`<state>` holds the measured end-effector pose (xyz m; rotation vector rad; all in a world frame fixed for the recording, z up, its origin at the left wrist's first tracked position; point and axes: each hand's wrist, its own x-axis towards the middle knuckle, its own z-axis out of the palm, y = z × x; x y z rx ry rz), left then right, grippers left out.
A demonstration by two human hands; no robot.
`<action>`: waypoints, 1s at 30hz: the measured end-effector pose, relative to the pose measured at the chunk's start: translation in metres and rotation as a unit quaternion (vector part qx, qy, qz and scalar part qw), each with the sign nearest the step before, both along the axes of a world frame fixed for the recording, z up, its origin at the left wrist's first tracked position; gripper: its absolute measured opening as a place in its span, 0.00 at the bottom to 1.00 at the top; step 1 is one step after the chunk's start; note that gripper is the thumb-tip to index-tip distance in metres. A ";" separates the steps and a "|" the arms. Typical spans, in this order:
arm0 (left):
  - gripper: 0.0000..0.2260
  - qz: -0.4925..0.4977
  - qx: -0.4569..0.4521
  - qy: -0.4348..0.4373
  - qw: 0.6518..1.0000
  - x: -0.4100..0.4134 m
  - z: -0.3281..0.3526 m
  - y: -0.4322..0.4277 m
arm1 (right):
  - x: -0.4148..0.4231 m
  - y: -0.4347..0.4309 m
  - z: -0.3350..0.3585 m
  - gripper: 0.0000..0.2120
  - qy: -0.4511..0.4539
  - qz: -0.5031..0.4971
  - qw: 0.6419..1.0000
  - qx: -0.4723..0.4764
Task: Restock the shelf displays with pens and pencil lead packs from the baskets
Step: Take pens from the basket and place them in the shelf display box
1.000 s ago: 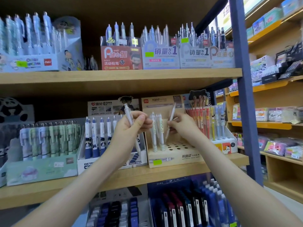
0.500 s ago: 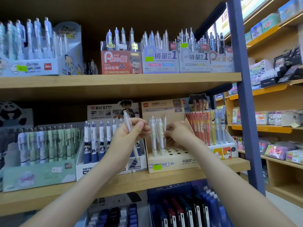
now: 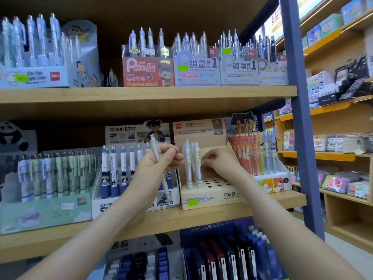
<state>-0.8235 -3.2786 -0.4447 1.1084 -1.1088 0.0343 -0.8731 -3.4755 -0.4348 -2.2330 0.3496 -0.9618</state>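
- Step in hand: filling the beige display box (image 3: 214, 196) on the shelf (image 3: 201, 217) with mechanical pencils.
- Left hand (image 3: 157, 168) grasps one white mechanical pencil (image 3: 154, 144), tip down.
- Right hand (image 3: 220, 162), fingers curled, sits at the rightmost standing pencil (image 3: 198, 158); whether it grips cannot be told.
- Next move likely calls for seating the held pencil upright in a free hole (image 3: 214, 181).

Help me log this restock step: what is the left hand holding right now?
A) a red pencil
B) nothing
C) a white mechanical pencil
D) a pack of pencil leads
C: the left hand grips a white mechanical pencil, tilted with its tip down, in front of the blue-and-white pen display.
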 end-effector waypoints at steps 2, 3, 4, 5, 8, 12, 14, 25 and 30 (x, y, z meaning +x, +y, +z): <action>0.07 0.002 0.001 -0.003 1.000 0.000 -0.001 -0.001 | 0.003 -0.002 0.002 0.03 -0.016 0.006 1.000 -0.004; 0.07 0.003 0.001 -0.004 1.000 0.000 -0.002 -0.002 | 0.005 -0.002 0.004 0.02 -0.016 0.007 1.000 -0.007; 0.07 0.003 0.001 -0.005 1.000 0.000 -0.002 -0.002 | 0.007 -0.002 0.004 0.02 -0.015 0.008 1.000 -0.009; 0.07 0.004 0.000 -0.007 1.000 -0.001 -0.003 -0.002 | 0.009 -0.003 0.004 0.02 -0.015 0.009 1.000 -0.008; 0.07 0.013 0.001 -0.012 1.000 -0.001 -0.003 0.000 | 0.012 -0.006 0.001 0.05 -0.021 0.012 1.000 -0.004; 0.07 0.017 0.007 -0.008 1.000 0.000 -0.002 0.001 | 0.011 -0.006 0.002 0.06 0.012 -0.008 0.999 -0.038; 0.07 0.008 0.001 -0.003 1.000 -0.003 -0.001 0.000 | 0.008 -0.004 0.002 0.05 0.000 -0.006 0.999 -0.034; 0.10 -0.004 -0.040 -0.070 0.997 -0.037 0.017 -0.029 | -0.068 0.054 0.009 0.09 -0.081 0.264 0.961 -0.023; 0.11 0.008 -0.017 -0.074 0.997 -0.049 0.023 -0.043 | -0.065 0.050 0.005 0.06 -0.105 0.220 0.967 -0.074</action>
